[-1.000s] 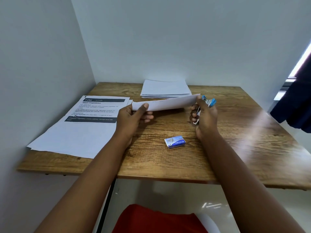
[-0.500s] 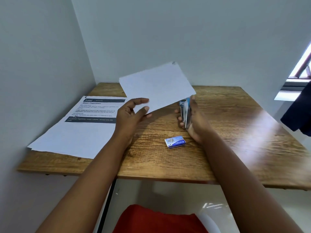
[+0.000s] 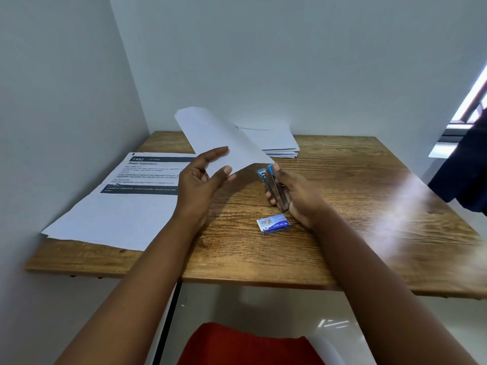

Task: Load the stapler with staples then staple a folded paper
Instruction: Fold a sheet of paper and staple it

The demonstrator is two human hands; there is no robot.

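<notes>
Right hand (image 3: 295, 196) grips stapler (image 3: 274, 188), long axis toward folded paper (image 3: 224, 143) just left; left hand (image 3: 203, 180) loosely spread under paper.

Single head view, worn on person, looks forward and down across desk (image 3: 342, 233) toward wall corner at 12 o'clock. Wide-angle, edges bowed. Close range: both forearms enter from 6 o'clock, left hand (image 3: 203, 185) and right hand (image 3: 297, 196) near centre. Window (image 3: 471, 101) at 2 o'clock, side wall at 9 o'clock. No second view, so no shared area
</notes>
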